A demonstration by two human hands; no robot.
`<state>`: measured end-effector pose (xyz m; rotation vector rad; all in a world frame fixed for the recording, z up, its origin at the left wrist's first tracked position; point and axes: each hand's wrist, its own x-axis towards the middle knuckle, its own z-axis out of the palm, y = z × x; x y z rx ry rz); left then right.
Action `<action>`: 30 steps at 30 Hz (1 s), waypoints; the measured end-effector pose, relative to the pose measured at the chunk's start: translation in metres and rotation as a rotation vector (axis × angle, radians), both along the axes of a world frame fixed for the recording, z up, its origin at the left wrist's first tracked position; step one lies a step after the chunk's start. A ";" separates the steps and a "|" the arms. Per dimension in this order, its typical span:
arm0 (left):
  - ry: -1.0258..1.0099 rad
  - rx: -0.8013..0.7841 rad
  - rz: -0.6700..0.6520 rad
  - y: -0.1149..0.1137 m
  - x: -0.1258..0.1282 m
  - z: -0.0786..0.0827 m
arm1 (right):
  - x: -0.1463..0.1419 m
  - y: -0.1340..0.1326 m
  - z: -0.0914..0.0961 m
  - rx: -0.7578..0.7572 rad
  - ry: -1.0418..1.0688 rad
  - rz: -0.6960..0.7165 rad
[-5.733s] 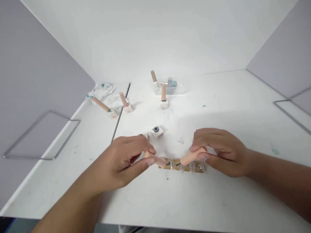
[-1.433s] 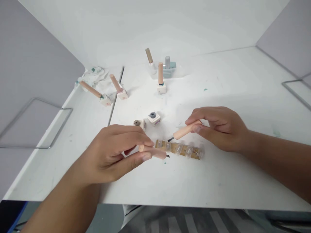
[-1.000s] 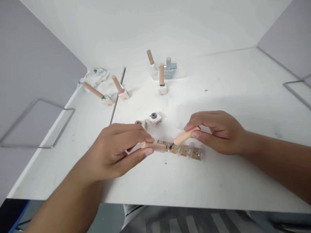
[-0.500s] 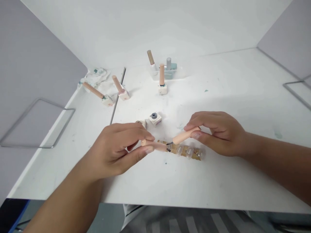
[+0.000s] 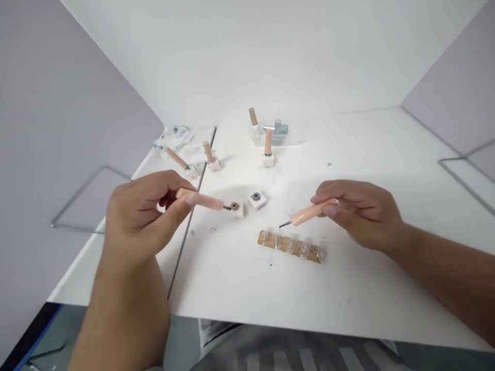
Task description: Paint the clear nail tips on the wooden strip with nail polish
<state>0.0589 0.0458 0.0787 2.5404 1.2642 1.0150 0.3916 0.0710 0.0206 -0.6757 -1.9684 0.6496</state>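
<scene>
Between thumb and fingers, my left hand (image 5: 150, 214) pinches a peach nail polish brush cap (image 5: 203, 200). Its dark brush tip is beside the brown-rimmed mouth of an open white bottle (image 5: 237, 209). My right hand (image 5: 358, 214) pinches a second peach brush cap (image 5: 311, 212), its dark bristles angled down to the left. Below that brush lies a tan strip (image 5: 284, 243) bearing several clear nail tips (image 5: 291, 246). Another open white bottle (image 5: 257, 200), with a grey neck, stands right of the brown-rimmed one.
Capped polish bottles stand behind: one in the middle (image 5: 268, 158), one upright at left (image 5: 213, 164), one tilted (image 5: 191, 171). A clear tray (image 5: 284, 140) holds small bottles. Crumpled tissue (image 5: 176, 138) lies at the back left. Wire frames (image 5: 452, 161) stand at both sides.
My left hand has moved left and up, taking its brush from the strip to the brown-rimmed bottle. The right brush has drawn back slightly from the strip. The view has shifted a little.
</scene>
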 end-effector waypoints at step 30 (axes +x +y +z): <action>0.175 -0.078 0.028 0.027 0.010 -0.008 | -0.078 0.070 0.053 -0.128 -0.509 0.079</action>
